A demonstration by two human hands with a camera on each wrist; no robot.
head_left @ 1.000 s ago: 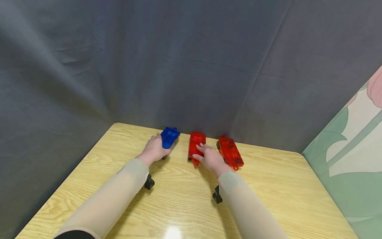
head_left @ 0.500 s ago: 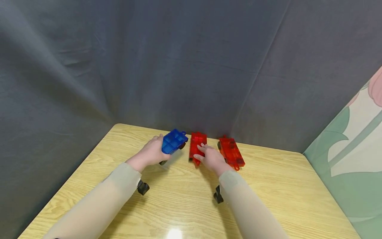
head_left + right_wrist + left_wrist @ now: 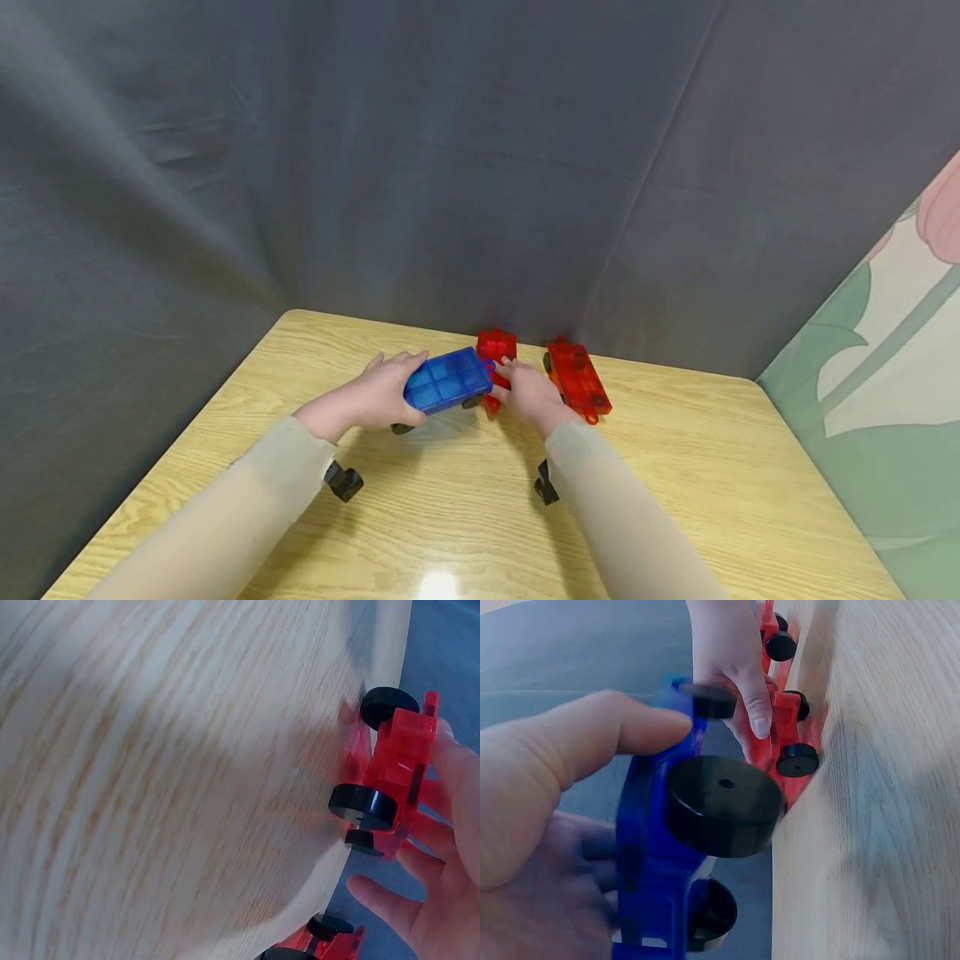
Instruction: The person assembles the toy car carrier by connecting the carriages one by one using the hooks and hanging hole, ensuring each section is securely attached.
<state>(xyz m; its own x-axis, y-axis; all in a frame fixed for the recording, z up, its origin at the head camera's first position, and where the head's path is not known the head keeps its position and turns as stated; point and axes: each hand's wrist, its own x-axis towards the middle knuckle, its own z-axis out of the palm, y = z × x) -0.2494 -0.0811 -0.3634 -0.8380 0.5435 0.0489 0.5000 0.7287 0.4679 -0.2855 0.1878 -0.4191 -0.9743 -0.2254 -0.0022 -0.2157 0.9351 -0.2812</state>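
In the head view, my left hand point(image 3: 386, 392) grips the end of a blue toy wagon point(image 3: 448, 382) with black wheels. The thumb lies along its near side, and the wagon's ring end points right, overlapping the middle red toy wagon point(image 3: 495, 340). My right hand point(image 3: 528, 392) rests over that red wagon with fingers extended, tips close to the blue ring. From the left wrist, the blue wagon point(image 3: 656, 847) shows its wheels, raised off the table. In the right wrist view, the right hand's spread fingers point(image 3: 424, 862) lie behind the red wagon point(image 3: 401, 761).
Another red toy wagon point(image 3: 577, 379) stands on the wooden table point(image 3: 712, 483), right of my right hand. A dark grey curtain point(image 3: 480, 167) hangs along the table's back edge. Floral fabric point(image 3: 892, 400) borders the right side.
My left hand has moved the blue wagon right and turned it from pointing away to lying nearly crosswise, its ring end now at the right hand. The right hand and red wagons stay put.
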